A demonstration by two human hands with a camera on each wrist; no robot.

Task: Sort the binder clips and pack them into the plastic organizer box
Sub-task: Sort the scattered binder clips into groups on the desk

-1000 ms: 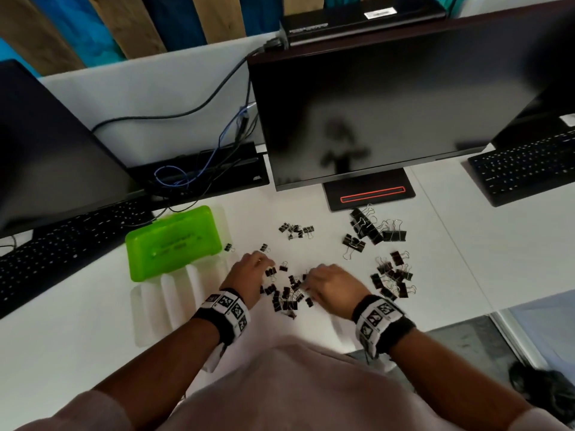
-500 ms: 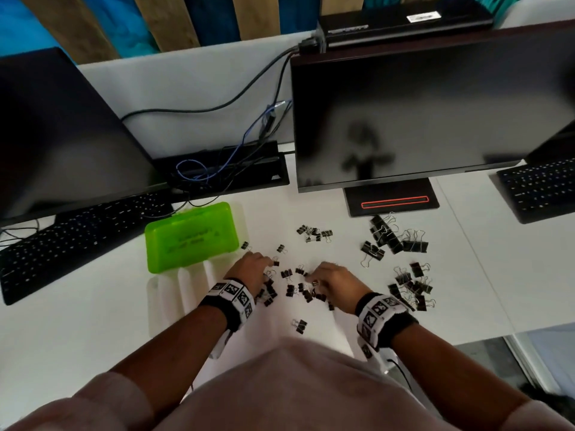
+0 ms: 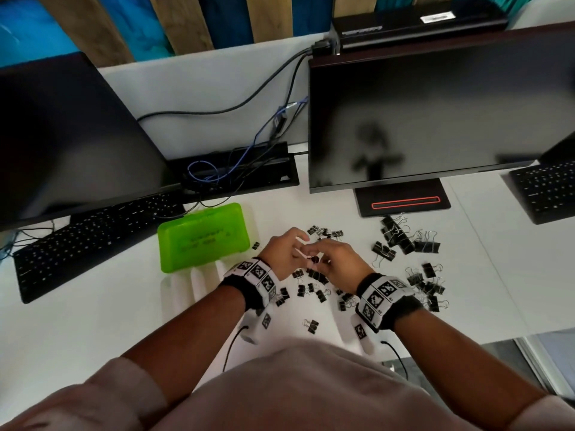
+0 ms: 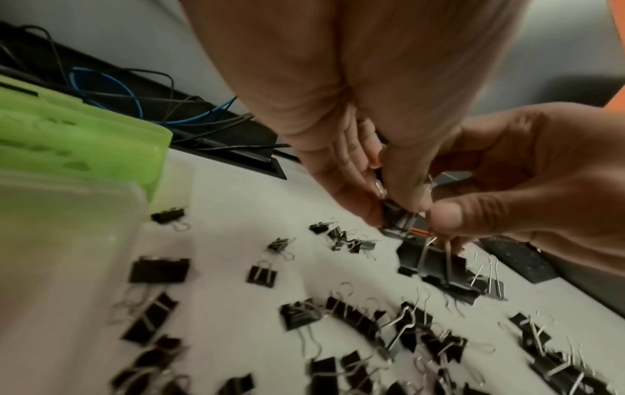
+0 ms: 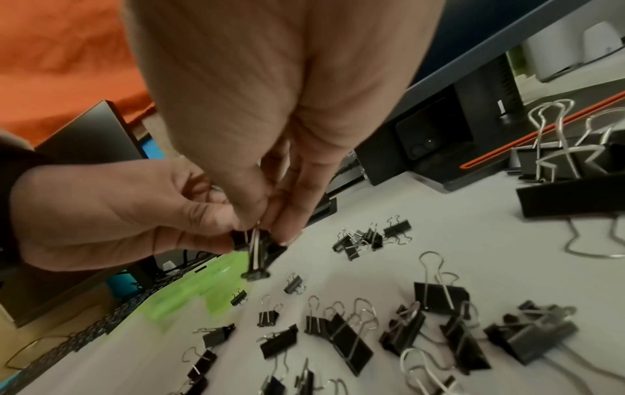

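Both hands hover above the white desk (image 3: pixel 130 306) and meet over the nearest scatter of small black binder clips (image 3: pixel 311 284). My left hand (image 3: pixel 300 248) and right hand (image 3: pixel 314 255) pinch one small binder clip (image 3: pixel 315 259) between their fingertips. In the left wrist view the left hand (image 4: pixel 385 205) pinches the clip's black body (image 4: pixel 395 216). In the right wrist view the right hand (image 5: pixel 267 229) pinches its wire handles, and the clip (image 5: pixel 258 254) hangs below. The green organizer lid (image 3: pixel 203 241) lies left of the hands, with the clear compartmented base (image 3: pixel 186 287) in front of it.
Separate heaps lie on the desk: tiny clips (image 3: pixel 325 233) behind the hands, large clips (image 3: pixel 404 239) by the monitor stand (image 3: pixel 403 202), medium clips (image 3: pixel 426 286) at right. Two monitors, keyboards (image 3: pixel 93 241) and a cable tray (image 3: pixel 236 169) line the back.
Both hands have lifted off the clip scatter they were spread over and come together, now pinching one clip in the air. The head view shifted left and nearer.
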